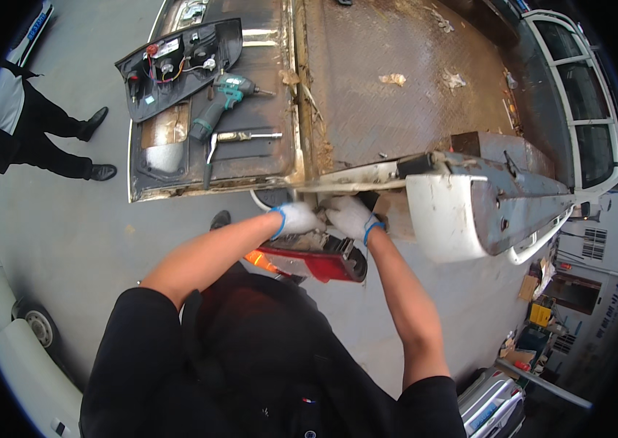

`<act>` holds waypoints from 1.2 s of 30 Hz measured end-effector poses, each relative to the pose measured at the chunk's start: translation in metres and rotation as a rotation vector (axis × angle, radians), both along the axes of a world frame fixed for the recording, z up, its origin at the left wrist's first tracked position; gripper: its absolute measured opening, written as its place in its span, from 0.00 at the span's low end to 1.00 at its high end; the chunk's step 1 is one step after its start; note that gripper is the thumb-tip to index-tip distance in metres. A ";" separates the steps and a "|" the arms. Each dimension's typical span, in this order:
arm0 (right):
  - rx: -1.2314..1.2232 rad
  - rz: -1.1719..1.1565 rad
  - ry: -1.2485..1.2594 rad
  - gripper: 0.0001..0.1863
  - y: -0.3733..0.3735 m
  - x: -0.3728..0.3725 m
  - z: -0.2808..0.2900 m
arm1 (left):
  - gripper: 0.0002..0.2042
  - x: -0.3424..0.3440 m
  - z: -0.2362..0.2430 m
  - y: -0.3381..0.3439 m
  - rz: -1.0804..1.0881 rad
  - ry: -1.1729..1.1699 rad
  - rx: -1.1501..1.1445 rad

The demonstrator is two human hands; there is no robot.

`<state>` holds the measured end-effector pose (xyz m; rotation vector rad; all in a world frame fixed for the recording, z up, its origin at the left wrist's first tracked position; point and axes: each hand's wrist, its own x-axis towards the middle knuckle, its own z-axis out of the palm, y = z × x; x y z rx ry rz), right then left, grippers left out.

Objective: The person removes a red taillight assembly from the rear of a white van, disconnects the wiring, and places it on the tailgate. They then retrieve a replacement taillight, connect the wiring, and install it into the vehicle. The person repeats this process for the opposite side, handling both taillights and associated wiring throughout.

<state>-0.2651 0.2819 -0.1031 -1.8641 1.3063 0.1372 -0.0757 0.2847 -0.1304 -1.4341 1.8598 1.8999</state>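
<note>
My left hand (298,218) and my right hand (351,217) wear pale work gloves with blue cuffs. Both are close together at the rear corner of a truck bed, fingers bent inward and closed. Whatever they pinch is small and hidden by the gloves. Just below them, a red tail light (316,264) with an orange section hangs or rests in front of my body, its back toward the hands. The white corner of the bed's side wall (444,219) is to the right of my right hand.
On the lowered tailgate (167,157) lie a second tail light housing (178,66) with wires, a green-and-black cordless drill (223,104), a screwdriver (247,136) and a bent-handled tool (210,160). Litter dots the rusty truck bed (375,109). A person (39,124) stands at the left.
</note>
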 end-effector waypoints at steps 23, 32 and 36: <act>0.294 -0.007 -0.169 0.20 -0.015 0.004 0.005 | 0.10 0.001 0.009 -0.016 0.124 0.171 0.793; 0.163 -0.407 0.082 0.28 0.007 -0.004 -0.032 | 0.22 -0.003 -0.015 0.022 0.007 0.020 -0.018; 0.356 -0.373 0.304 0.32 0.005 0.032 0.038 | 0.26 0.008 -0.009 0.029 0.111 0.024 0.072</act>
